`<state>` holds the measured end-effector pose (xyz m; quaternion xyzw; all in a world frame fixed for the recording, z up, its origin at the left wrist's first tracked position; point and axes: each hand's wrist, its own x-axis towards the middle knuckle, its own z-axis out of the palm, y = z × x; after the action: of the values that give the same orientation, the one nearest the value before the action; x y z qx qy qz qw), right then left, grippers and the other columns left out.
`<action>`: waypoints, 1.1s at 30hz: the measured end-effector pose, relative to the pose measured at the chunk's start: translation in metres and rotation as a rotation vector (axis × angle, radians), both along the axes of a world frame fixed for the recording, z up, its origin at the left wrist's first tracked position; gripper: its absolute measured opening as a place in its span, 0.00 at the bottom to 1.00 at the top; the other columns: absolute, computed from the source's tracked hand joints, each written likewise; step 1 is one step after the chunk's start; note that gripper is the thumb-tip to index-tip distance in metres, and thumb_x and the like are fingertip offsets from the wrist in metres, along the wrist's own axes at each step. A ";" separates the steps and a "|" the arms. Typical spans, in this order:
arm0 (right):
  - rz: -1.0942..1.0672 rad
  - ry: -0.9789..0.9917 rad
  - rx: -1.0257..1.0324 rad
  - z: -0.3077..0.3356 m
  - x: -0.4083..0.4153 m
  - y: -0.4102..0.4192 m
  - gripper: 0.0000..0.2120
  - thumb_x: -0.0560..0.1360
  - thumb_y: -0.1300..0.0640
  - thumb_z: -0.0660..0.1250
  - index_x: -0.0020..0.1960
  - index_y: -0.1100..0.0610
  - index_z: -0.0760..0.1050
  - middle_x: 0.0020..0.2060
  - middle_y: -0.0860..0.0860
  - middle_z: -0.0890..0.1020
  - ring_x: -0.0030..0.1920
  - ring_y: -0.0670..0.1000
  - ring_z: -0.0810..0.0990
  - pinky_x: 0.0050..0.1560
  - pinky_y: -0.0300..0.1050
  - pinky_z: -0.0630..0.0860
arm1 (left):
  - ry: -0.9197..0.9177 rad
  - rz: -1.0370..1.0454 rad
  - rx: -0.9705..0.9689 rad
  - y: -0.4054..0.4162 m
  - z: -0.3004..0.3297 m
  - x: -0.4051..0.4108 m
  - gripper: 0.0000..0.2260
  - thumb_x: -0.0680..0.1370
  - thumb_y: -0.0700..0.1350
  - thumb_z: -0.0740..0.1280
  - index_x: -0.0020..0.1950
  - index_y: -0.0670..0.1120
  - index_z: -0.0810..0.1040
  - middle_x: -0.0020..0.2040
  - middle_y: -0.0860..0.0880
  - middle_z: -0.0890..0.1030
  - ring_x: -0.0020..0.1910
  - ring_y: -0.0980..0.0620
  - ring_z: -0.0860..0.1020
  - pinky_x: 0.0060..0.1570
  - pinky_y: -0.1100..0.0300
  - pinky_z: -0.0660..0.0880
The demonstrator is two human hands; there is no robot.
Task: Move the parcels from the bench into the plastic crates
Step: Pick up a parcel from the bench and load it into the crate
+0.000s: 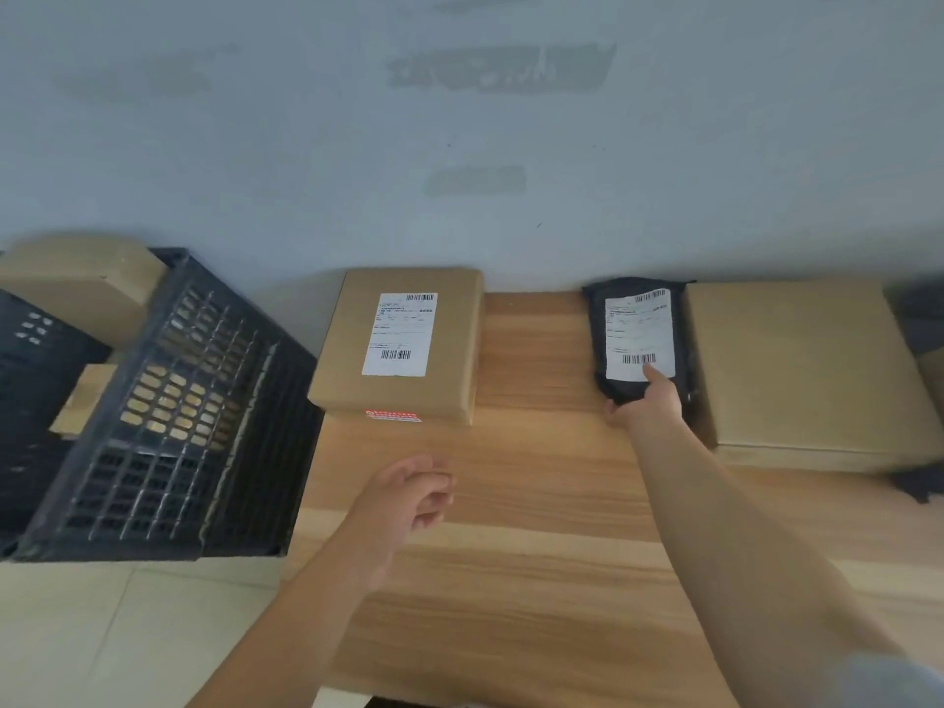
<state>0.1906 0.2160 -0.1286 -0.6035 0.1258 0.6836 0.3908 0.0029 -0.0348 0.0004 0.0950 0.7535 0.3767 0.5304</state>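
Parcels sit along the back of the wooden bench (511,554): a black mailer bag (638,339) lies just left of a large plain box (797,365), and the right hand (649,406) pinches its near edge, thumb beneath, forefinger on its label. Left of the mailer, a labelled cardboard box (403,344) stands beside the black plastic crate (168,416), while the left hand (408,498) hovers before that box, fingers loosely curled, holding nothing.

You are looking at a black poly-bag parcel (638,339) lying flat at the bench's (511,554) back edge, white label up, touching a plain cardboard box (802,365) on its right. A labelled cardboard box (403,344) is sitting further left, just beside the black plastic crate (168,411), which is holding cardboard parcels (84,286).
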 end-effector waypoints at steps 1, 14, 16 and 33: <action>0.000 0.007 -0.014 0.000 -0.002 0.000 0.29 0.77 0.53 0.74 0.75 0.50 0.69 0.70 0.50 0.74 0.72 0.59 0.70 0.71 0.57 0.70 | 0.006 0.004 0.004 -0.001 0.000 -0.001 0.07 0.81 0.38 0.68 0.56 0.47 0.83 0.57 0.41 0.86 0.53 0.46 0.84 0.62 0.48 0.78; 0.033 -0.028 0.123 0.009 0.009 -0.032 0.18 0.73 0.60 0.76 0.62 0.54 0.79 0.59 0.51 0.85 0.55 0.54 0.84 0.62 0.53 0.79 | -0.024 -0.078 0.081 0.005 -0.012 -0.015 0.08 0.82 0.37 0.67 0.58 0.45 0.82 0.52 0.46 0.86 0.47 0.50 0.84 0.47 0.58 0.81; 0.036 0.001 0.194 0.024 0.011 -0.059 0.21 0.75 0.62 0.75 0.66 0.56 0.76 0.59 0.54 0.84 0.57 0.57 0.83 0.60 0.56 0.80 | -0.056 -0.097 0.107 0.007 -0.011 -0.017 0.08 0.82 0.36 0.66 0.58 0.44 0.83 0.49 0.47 0.86 0.45 0.50 0.83 0.45 0.59 0.80; 0.087 0.079 0.478 0.152 -0.019 -0.265 0.13 0.79 0.60 0.67 0.63 0.60 0.79 0.54 0.58 0.87 0.51 0.57 0.88 0.48 0.55 0.85 | -0.482 -0.114 0.341 0.011 0.003 0.003 0.15 0.78 0.42 0.73 0.64 0.47 0.80 0.55 0.46 0.87 0.56 0.44 0.83 0.53 0.49 0.79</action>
<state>0.1719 -0.0493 0.0232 -0.4715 -0.0505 0.7331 0.4876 0.0056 -0.0237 0.0032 0.1325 0.5253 0.4790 0.6907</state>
